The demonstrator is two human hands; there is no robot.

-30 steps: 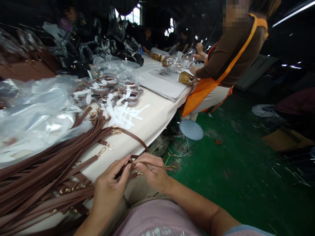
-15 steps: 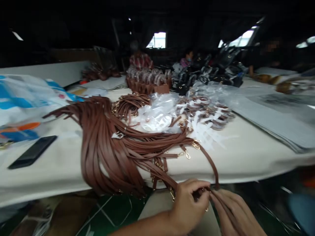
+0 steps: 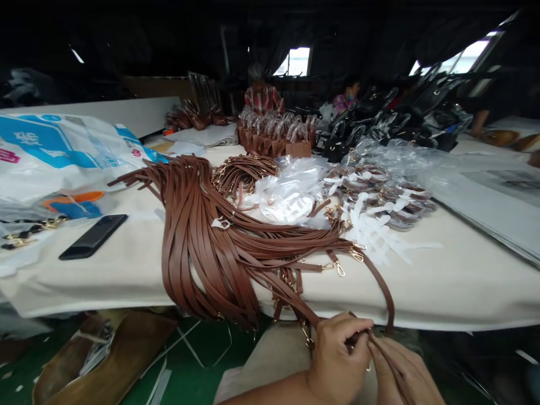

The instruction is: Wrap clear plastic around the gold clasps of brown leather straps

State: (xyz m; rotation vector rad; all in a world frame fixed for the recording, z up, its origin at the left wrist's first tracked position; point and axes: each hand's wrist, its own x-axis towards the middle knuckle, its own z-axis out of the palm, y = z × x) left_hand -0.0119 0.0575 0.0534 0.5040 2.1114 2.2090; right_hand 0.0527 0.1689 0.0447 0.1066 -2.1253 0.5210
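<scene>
Both hands are close together at the table's front edge, low in the view. My left hand [image 3: 341, 353] is closed, thumb and fingers pinching a brown leather strap [image 3: 386, 360]. My right hand [image 3: 407, 368] grips the same strap just beside it, and the strap runs down along its fingers. A small gold metal piece shows beneath the fingers; the rest of it is hidden. Behind the hands lies a big bundle of brown straps [image 3: 189, 236], draped over the table's edge. Several gold snap hooks [image 3: 340, 269] hang at the strap ends.
A black phone [image 3: 93, 237] lies left on the cream-covered table [image 3: 455, 281]. Clear plastic bags [image 3: 291, 185], wrapped handles [image 3: 405, 205] and brown handbags [image 3: 274, 138] stand behind the straps. A person [image 3: 262, 97] sits across the table. Below left is an open brown sack [image 3: 80, 360].
The camera view has turned a little to the left, so the table things appear shifted right. Both hands stay on the strap in nearly the same pose.
</scene>
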